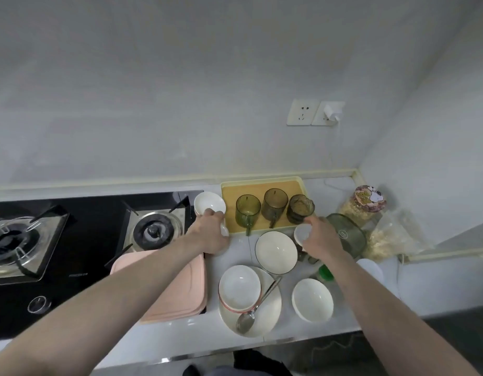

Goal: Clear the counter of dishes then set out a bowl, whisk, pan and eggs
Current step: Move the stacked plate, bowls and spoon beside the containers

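A spoon lies on a plate at 6 o'clock. The left hand grips a small bowl at 11 o'clock. The right hand holds a little cup.

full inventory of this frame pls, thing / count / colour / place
stove: 1, black, two burners, counter left
tray: 1, yellow, back of counter
glass mugs: 3, green-tinted, on the tray
small bowl: 1, white, at the tray's left edge, in the left grip
small cup: 1, white, in front of the tray, in the right grip
bowls: 3, white, loose on the counter, centre and right
plate: 1, white, front, with one of those bowls and a spoon
spoon: 1, metal, on the plate
pink boards: stack, beside the stove
glass lid: 1, greenish, right
jar: 1, clear, patterned top, back right corner
sockets: 2, cream, wall
left hand
right hand
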`<action>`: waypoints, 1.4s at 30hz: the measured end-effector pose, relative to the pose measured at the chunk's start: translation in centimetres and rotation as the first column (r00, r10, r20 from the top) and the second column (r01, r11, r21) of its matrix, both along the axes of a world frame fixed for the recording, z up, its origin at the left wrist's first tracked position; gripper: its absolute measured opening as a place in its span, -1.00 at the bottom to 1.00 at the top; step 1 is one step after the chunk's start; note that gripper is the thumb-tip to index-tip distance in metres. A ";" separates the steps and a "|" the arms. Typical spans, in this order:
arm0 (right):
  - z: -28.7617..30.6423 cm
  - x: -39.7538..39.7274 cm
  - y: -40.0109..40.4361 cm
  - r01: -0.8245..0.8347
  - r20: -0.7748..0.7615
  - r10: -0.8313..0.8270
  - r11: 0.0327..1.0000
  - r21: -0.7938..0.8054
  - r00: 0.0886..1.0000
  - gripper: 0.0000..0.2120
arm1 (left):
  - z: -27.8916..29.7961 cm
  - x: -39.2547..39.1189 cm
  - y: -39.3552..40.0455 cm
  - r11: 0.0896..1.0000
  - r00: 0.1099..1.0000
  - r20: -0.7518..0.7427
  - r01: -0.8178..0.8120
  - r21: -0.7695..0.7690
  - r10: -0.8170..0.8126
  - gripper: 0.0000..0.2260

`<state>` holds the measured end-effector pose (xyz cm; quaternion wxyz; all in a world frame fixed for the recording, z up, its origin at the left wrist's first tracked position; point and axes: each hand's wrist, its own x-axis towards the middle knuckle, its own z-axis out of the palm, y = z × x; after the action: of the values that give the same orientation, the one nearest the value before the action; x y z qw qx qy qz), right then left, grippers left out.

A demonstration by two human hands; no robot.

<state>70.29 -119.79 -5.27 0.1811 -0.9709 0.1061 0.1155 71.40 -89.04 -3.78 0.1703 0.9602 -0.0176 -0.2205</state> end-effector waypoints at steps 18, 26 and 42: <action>-3.6 7.2 -3.6 -0.565 -0.380 0.449 0.772 -0.291 0.809 -0.22 | -7.1 3.8 -1.5 0.969 0.999 -0.045 0.033 0.245 -0.023 -0.38; 1.4 8.8 -4.0 -0.532 -0.296 0.469 0.826 -0.186 0.832 -0.17 | -3.5 3.1 -1.5 0.991 0.997 0.005 0.074 0.115 -0.075 -0.31; 6.7 20.2 -3.7 0.024 0.085 -0.053 0.948 0.318 0.995 -0.09 | 8.5 16.9 -6.8 0.994 0.968 0.227 -0.102 -0.033 0.107 -0.19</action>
<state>90.48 -123.50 1.43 0.3412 -0.9313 0.0968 0.0823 88.30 -95.85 4.73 0.1886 0.9770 0.0113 -0.0992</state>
